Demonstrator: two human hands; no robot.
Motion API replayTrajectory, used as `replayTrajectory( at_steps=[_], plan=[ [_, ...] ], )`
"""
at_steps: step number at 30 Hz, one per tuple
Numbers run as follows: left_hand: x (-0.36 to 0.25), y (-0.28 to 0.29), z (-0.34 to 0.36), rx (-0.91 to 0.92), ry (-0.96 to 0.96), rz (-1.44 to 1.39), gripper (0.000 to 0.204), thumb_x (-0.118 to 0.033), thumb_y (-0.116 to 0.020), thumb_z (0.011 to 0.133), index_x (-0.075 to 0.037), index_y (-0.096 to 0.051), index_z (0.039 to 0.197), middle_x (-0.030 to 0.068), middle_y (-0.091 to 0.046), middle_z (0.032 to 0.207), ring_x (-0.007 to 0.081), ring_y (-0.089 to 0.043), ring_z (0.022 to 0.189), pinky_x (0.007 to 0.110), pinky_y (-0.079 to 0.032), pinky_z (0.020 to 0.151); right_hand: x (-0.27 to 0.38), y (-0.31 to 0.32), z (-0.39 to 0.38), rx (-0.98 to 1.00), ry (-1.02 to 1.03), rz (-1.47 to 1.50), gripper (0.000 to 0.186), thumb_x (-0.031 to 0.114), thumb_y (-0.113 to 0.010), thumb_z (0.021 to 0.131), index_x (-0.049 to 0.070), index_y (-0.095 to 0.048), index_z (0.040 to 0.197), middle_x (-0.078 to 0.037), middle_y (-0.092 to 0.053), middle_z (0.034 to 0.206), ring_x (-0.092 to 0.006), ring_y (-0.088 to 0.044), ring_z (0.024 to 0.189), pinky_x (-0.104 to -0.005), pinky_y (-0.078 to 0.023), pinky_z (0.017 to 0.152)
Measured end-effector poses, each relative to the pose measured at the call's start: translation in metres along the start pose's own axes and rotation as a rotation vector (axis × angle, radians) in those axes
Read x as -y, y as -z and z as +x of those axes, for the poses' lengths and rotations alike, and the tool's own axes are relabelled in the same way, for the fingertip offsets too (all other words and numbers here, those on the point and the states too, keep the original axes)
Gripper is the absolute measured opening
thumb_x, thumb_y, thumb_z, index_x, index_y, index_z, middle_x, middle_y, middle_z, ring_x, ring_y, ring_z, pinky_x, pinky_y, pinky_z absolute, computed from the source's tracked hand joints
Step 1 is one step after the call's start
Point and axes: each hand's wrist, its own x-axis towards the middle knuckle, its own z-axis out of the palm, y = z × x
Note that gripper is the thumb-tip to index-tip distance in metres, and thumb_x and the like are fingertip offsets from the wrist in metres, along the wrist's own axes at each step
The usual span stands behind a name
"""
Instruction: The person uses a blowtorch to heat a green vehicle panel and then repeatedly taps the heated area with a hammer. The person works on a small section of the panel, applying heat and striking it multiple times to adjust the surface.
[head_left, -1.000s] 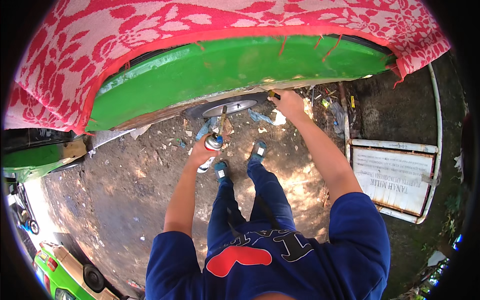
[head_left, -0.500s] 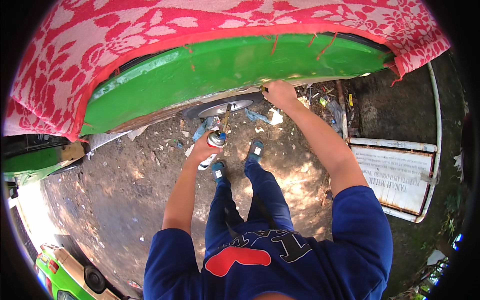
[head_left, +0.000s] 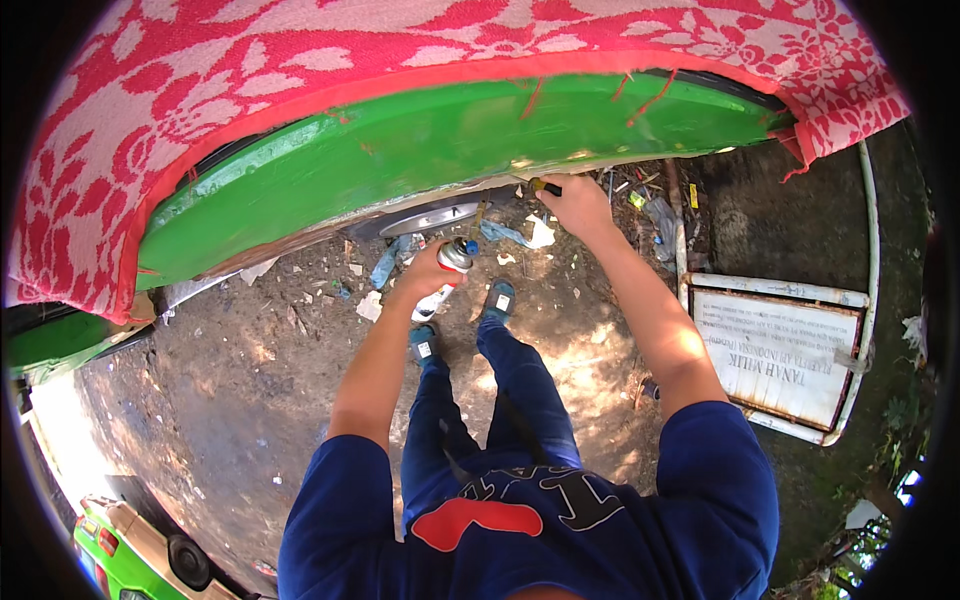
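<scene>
A bright green curved vehicle body panel (head_left: 440, 150) arches across the upper view, draped above with a red and white flowered cloth (head_left: 300, 70). My left hand (head_left: 432, 270) grips a spray can (head_left: 450, 265) with a silver top and white body, held below the panel's lower edge. My right hand (head_left: 572, 205) presses a small dark tool with a yellow part (head_left: 543, 185) against the panel's lower edge. A silver wheel rim (head_left: 430, 215) shows beneath the panel between both hands.
Bare dirt ground (head_left: 250, 400) with scattered paper scraps and litter lies below. A white metal-framed sign board (head_left: 780, 350) lies at the right. Part of another green vehicle (head_left: 130, 550) shows at lower left. My feet in blue shoes (head_left: 498, 298) stand near the wheel.
My right hand has slid a little to the left along the panel's lower edge. My left hand with the spray can has stayed at about the same place.
</scene>
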Motion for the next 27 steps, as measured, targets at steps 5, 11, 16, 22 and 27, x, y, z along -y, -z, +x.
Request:
replayTrajectory(
  at_steps=[5,11,16,22,27],
  plan=[
    [0.008,-0.014,0.015,-0.041,-0.016,-0.040,0.092,-0.027,-0.089,0.057,0.000,-0.049,0.135,0.0145,-0.065,0.119,0.0242,-0.062,0.110,0.032,-0.046,0.097,-0.035,-0.018,-0.029,-0.028,-0.258,0.344,0.038,0.033,-0.072,0.083,0.012,-0.072,0.114,-0.019,-0.071,0.092,-0.0249,-0.069,0.077,-0.0360,-0.054,0.070],
    [0.016,-0.024,0.029,-0.038,-0.019,0.015,0.090,-0.026,-0.089,0.058,0.001,-0.049,0.135,0.0155,-0.064,0.122,0.0266,-0.062,0.111,0.034,-0.046,0.098,-0.064,-0.089,-0.072,-0.306,-0.449,1.047,0.033,0.022,-0.074,0.086,0.002,-0.071,0.112,-0.006,-0.071,0.086,-0.0114,-0.061,0.065,-0.0269,-0.050,0.061],
    [0.032,-0.025,0.032,-0.057,0.006,0.036,0.089,-0.029,-0.089,0.059,-0.003,-0.050,0.135,0.0143,-0.064,0.122,0.0265,-0.061,0.114,0.034,-0.045,0.099,-0.042,-0.095,-0.102,-0.212,-0.772,1.366,0.032,0.018,-0.070,0.091,0.005,-0.066,0.120,-0.003,-0.069,0.088,-0.0053,-0.059,0.065,-0.0217,-0.034,0.044],
    [0.058,-0.033,0.036,-0.043,0.003,-0.010,0.091,-0.029,-0.090,0.059,-0.003,-0.049,0.137,0.0153,-0.063,0.124,0.0260,-0.062,0.112,0.033,-0.046,0.097,-0.042,-0.118,-0.122,-0.246,-0.877,1.500,0.036,0.016,-0.069,0.090,0.004,-0.064,0.124,-0.003,-0.069,0.085,-0.0051,-0.057,0.059,-0.0208,-0.034,0.043],
    [0.045,-0.036,0.025,-0.102,-0.052,0.155,0.090,-0.031,-0.089,0.060,-0.003,-0.049,0.135,0.0159,-0.065,0.120,0.0265,-0.063,0.111,0.033,-0.047,0.096,-0.032,-0.133,-0.139,-0.289,-0.877,1.623,0.038,0.014,-0.069,0.090,0.002,-0.061,0.125,-0.004,-0.067,0.080,-0.0041,-0.049,0.050,-0.0197,-0.033,0.040]
  ],
)
